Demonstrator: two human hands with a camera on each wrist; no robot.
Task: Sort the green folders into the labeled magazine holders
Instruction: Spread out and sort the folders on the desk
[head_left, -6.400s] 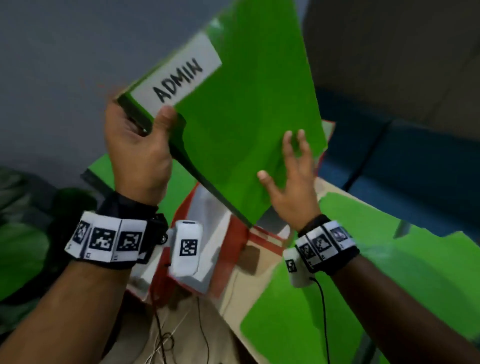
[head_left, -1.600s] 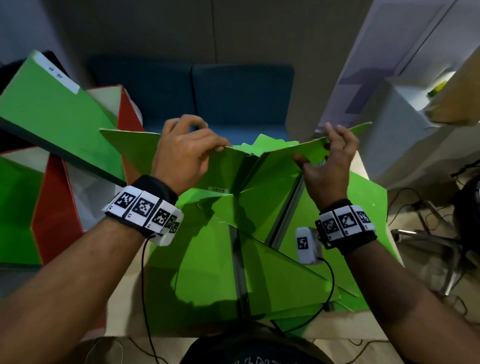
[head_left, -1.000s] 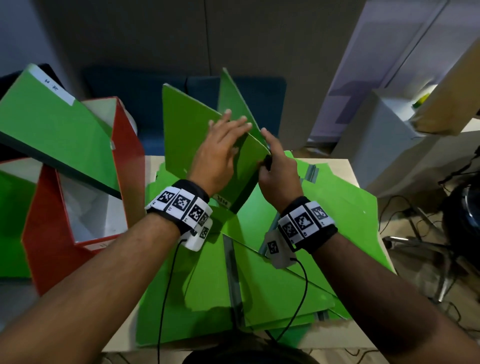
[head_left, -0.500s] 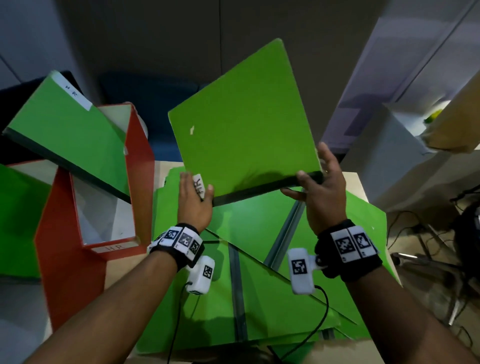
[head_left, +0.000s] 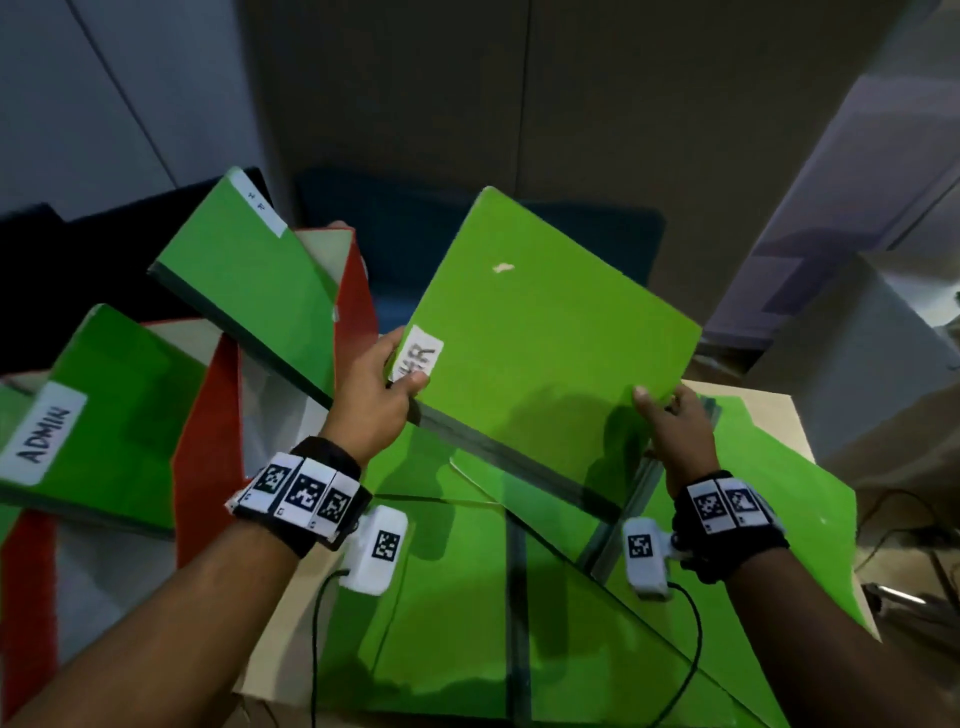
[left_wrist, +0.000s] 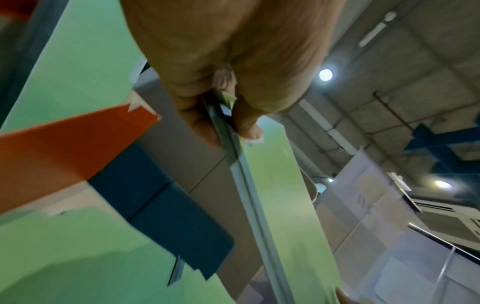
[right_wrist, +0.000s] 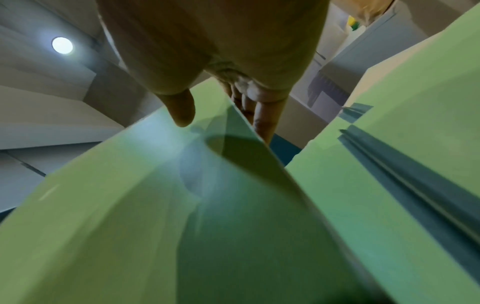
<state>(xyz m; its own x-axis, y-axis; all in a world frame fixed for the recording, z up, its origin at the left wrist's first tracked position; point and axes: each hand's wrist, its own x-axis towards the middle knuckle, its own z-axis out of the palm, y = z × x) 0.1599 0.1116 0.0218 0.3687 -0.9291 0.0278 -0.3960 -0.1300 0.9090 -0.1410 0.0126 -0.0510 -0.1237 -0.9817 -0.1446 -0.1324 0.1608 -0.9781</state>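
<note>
A green folder is held up in the air above the surface, tilted, with its dark spine along the lower edge. A white label reading "HR" is stuck near its lower left corner. That corner is pinched by the left hand, with the thumb laid on the front just under the label and the fingers behind; in the left wrist view the spine is seen clamped between thumb and fingers. The lower right corner is gripped by the right hand, thumb on the front face and fingers curled behind the edge, as the right wrist view shows.

Below the held folder, more green folders are spread open and overlapping across the surface. To the left, red magazine holders are stood side by side. One folder with a small white label is leaned out of the farther holder, and another marked "ADMIN" is propped in the nearer one at the left edge. A blue seat is seen behind the surface.
</note>
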